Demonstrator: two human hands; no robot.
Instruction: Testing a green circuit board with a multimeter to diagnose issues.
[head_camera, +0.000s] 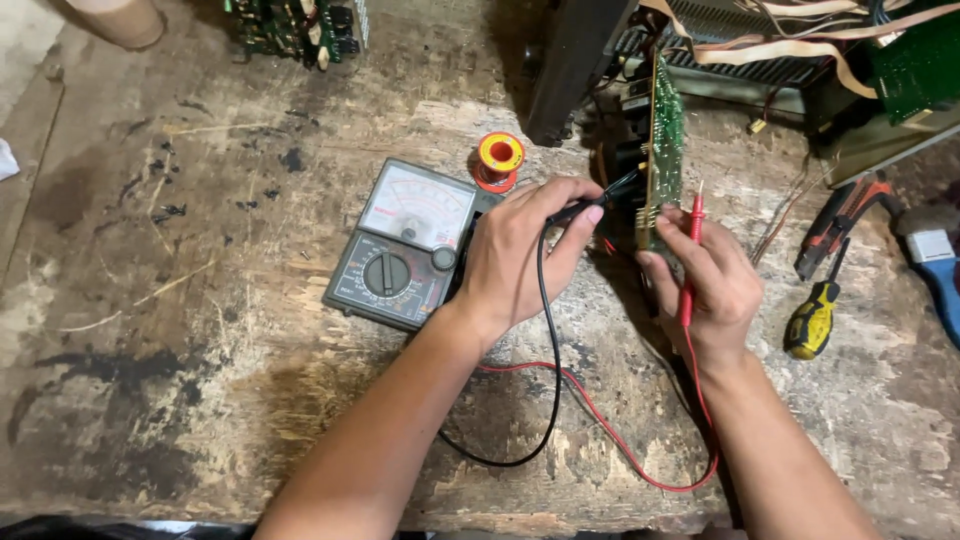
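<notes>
Centre of the frame, and the left hand (522, 252) is pinching the black probe (578, 210) between thumb and fingers, its tip aimed right toward the green circuit board (666, 140), which stands on edge just above both hands. Whether the tip actually touches the board, I cannot tell; it is dark in there. The right hand (708, 282) is wrapped around the red probe (694, 225), held upright, its point up beside the board's lower edge, and the fingertips of that hand rest against the board's bottom corner.

Both leads trail down the frame: the black lead (548, 400) loops low across the worn wooden worktop (180, 330), the red lead (610, 440) sweeps under the right wrist and curves back toward the meter. That analogue multimeter (405, 245) lies flat just left of the left hand, dial face and rotary selector up, partly hidden by the hand's back.

Just above the meter sits an orange spool of solder (499, 158). Over at the right edge: a yellow-handled screwdriver (812, 318), red-and-black pliers (838, 222) above it, and a blue-handled brush (938, 262) at the far right. In the upper right, an opened chassis with ribbon cables (790, 50). Upper left, another green board (300, 28) at the top edge.
</notes>
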